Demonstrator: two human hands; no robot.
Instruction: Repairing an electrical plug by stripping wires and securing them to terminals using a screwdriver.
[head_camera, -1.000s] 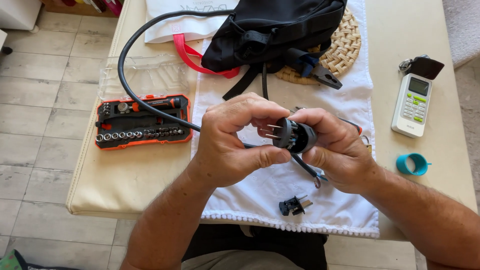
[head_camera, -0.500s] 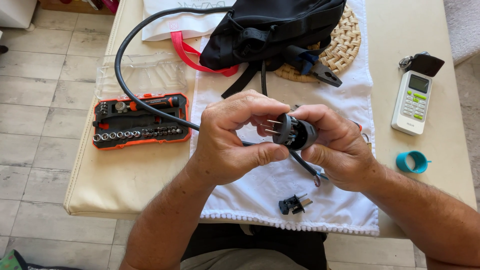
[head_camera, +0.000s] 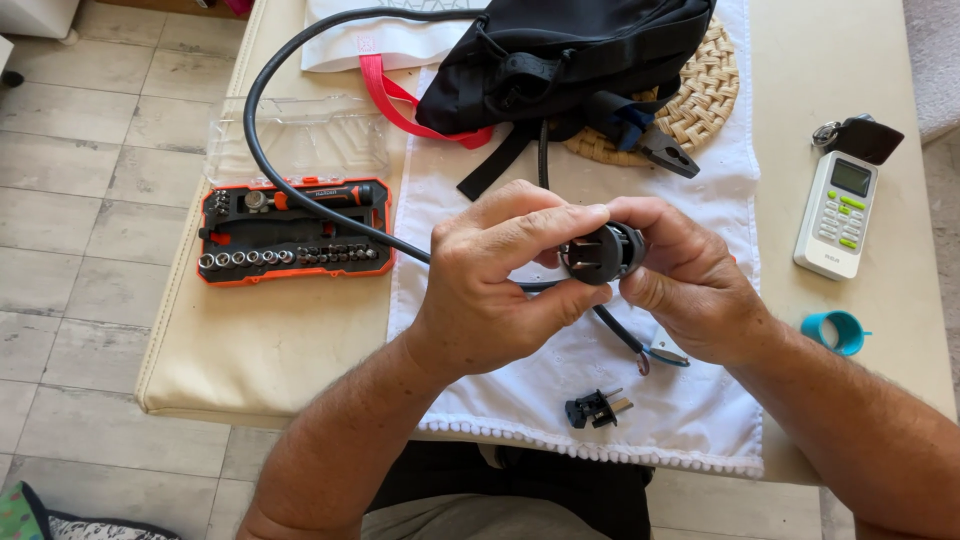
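A round black plastic plug housing (head_camera: 600, 254) sits between both hands above the white cloth (head_camera: 690, 400), at the middle of the table. It is a stubby, ribbed cylinder with a matte finish; its short axis lies roughly level, running left to right, with the darker open end turned toward the left hand. Whether any pins remain in it cannot be told.

The left hand (head_camera: 495, 285) curls around it, thumb below and forefinger over the top, fingers closed onto the housing. The right hand (head_camera: 690, 285) pinches the opposite end, its fingers bent tight against the shell.

A thick black rubber cable (head_camera: 262, 190) loops away across the orange screwdriver bit set (head_camera: 293, 232). A frayed cable end (head_camera: 655, 352) with blue wire lies under the right hand. A small black plug insert (head_camera: 597, 408) with metal pins rests on the cloth near the table edge.
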